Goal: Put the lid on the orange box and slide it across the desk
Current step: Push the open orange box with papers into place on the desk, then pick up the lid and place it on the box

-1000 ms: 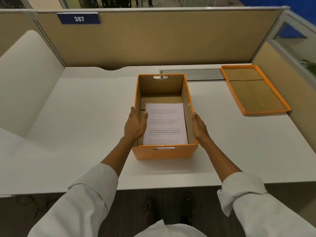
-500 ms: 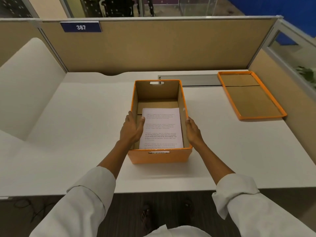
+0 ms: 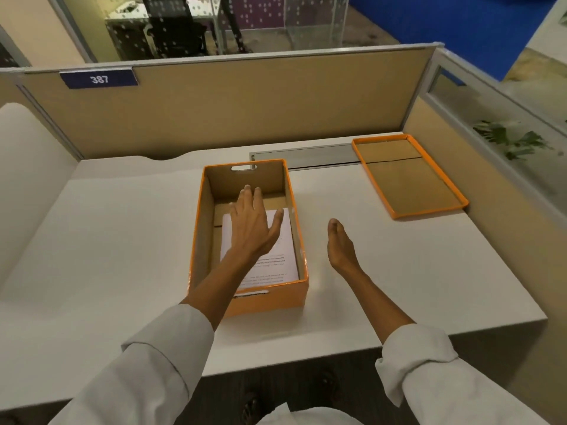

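Note:
An open orange box (image 3: 270,297) with a brown cardboard inside stands in the middle of the white desk (image 3: 122,234). A printed sheet of paper (image 3: 283,240) lies flat on its floor. The orange lid (image 3: 408,174) rests upside down at the desk's far right corner, apart from the box. My left hand (image 3: 254,223) hovers over the box opening with fingers spread, holding nothing. My right hand (image 3: 339,243) is in the air just right of the box, fingers loosely together, empty, pointing toward the lid.
Beige partition walls (image 3: 245,105) close off the back and right of the desk. A grey cable slot (image 3: 303,156) runs along the back edge behind the box. A curved white panel (image 3: 27,179) rises at the left.
Both hands have let go of the box's sides. The left hand lifted over the opening, the right hand moved off to the right. The view tilted upward.

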